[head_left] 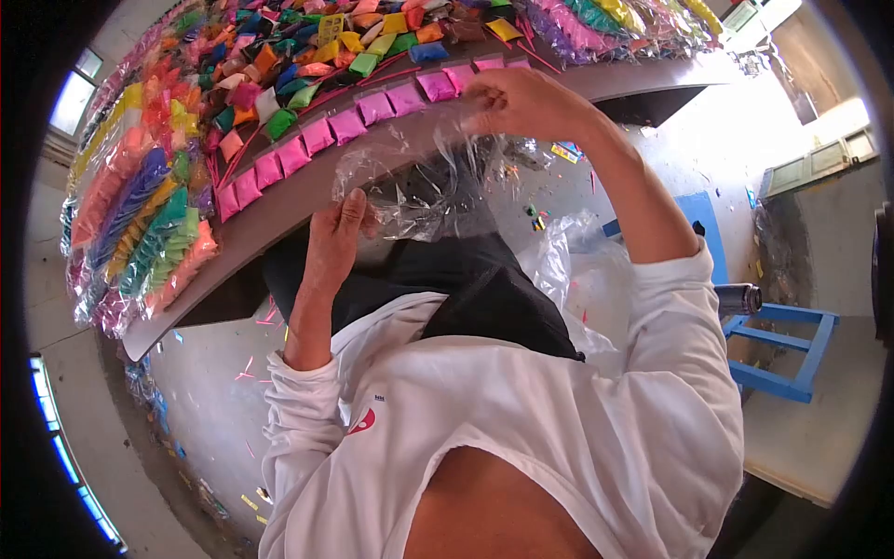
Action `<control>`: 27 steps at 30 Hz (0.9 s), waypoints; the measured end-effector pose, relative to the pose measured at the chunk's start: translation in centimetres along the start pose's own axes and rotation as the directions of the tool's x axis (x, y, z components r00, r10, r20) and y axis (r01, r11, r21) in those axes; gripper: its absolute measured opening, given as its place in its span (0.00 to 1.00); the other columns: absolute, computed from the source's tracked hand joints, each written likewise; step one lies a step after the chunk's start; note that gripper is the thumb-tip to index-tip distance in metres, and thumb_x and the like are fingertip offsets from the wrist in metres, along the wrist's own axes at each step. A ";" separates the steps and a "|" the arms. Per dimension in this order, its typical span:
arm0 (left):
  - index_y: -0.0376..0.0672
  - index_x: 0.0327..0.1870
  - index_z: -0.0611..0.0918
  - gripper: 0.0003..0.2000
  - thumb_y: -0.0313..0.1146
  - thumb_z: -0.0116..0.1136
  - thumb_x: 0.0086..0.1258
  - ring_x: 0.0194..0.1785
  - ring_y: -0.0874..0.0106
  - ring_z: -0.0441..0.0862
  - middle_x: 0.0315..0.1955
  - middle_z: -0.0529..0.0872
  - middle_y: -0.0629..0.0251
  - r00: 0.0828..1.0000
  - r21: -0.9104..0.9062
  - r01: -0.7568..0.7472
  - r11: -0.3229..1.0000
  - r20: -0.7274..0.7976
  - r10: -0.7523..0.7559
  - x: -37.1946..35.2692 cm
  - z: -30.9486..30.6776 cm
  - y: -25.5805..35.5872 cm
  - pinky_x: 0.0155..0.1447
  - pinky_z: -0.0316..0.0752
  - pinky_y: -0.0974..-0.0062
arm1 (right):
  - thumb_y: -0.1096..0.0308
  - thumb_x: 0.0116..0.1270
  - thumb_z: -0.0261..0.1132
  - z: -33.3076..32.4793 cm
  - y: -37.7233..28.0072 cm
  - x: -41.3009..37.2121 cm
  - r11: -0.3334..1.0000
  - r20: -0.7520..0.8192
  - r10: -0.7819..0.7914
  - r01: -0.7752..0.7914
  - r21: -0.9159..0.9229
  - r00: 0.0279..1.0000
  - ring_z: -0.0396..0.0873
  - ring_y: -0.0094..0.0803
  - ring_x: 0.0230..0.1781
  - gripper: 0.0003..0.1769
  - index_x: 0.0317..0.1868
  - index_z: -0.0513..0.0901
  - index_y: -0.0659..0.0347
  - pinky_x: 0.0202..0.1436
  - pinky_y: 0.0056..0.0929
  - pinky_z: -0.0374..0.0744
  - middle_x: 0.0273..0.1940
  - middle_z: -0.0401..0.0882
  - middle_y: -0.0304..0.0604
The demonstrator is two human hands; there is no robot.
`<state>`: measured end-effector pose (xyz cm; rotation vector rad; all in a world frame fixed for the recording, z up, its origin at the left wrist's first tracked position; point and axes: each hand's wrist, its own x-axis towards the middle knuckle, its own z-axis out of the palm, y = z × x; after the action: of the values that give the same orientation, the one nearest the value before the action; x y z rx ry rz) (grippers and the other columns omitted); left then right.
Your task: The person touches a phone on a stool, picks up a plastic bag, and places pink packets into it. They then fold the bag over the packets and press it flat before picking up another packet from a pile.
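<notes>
A crumpled clear plastic bag [410,191] is stretched over my lap, just off the table's front edge. My left hand [337,228] pinches its left side, thumb on top. At the bag's upper right, my right hand [521,101] has its fingers curled against the plastic, and the fingertips are partly hidden. Beside that hand ends a long row of small pink packets [376,106], laid along the table's edge.
The brown table [596,86] carries a heap of small multicoloured packets [363,63]. Bagged bundles of packets [154,224] fill its left end, and more bundles [596,28] lie at the right. A blue stool [801,359] and a dark bottle [738,298] are to my right.
</notes>
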<state>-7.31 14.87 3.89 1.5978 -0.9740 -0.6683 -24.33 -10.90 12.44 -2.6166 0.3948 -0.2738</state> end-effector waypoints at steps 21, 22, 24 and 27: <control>0.48 0.18 0.66 0.25 0.54 0.49 0.74 0.25 0.76 0.68 0.16 0.62 0.75 0.979 -0.509 0.205 0.836 0.105 -0.176 -2.4 -0.7 -1.0 0.29 0.59 0.78 | 0.60 0.61 0.60 7.8 1.0 -2.4 0.959 -0.275 0.283 -0.278 0.058 0.919 0.83 0.50 0.39 0.13 0.37 0.84 0.59 0.41 0.44 0.78 0.33 0.82 0.58; 0.48 0.17 0.65 0.25 0.52 0.49 0.74 0.24 0.77 0.66 0.16 0.61 0.75 0.976 -0.505 0.215 0.836 0.084 -0.200 -2.7 -0.7 -1.0 0.29 0.59 0.78 | 0.61 0.61 0.59 7.1 1.1 -2.5 0.953 -0.260 0.300 -0.277 0.120 0.918 0.83 0.49 0.38 0.13 0.37 0.85 0.59 0.41 0.44 0.79 0.33 0.82 0.58; 0.49 0.17 0.65 0.25 0.52 0.49 0.74 0.23 0.77 0.66 0.16 0.62 0.75 0.970 -0.499 0.232 0.835 0.058 -0.235 -3.0 -0.8 -1.3 0.29 0.58 0.78 | 0.62 0.62 0.60 5.8 1.9 -2.9 0.964 -0.288 0.261 -0.234 0.126 0.921 0.84 0.35 0.33 0.13 0.40 0.85 0.60 0.37 0.36 0.79 0.30 0.83 0.53; 0.48 0.18 0.67 0.25 0.53 0.51 0.73 0.24 0.78 0.67 0.16 0.63 0.76 0.963 -0.494 0.248 0.833 0.030 -0.269 -3.2 -1.4 -2.3 0.29 0.59 0.78 | 0.64 0.64 0.63 3.6 1.9 -3.5 0.906 -0.249 0.291 -0.183 0.381 0.924 0.80 0.21 0.30 0.13 0.41 0.84 0.65 0.35 0.27 0.77 0.28 0.83 0.43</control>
<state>-7.16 18.47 1.77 1.2805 -0.4950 -0.9814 -27.14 -9.85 7.91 -2.1497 0.6985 -0.6047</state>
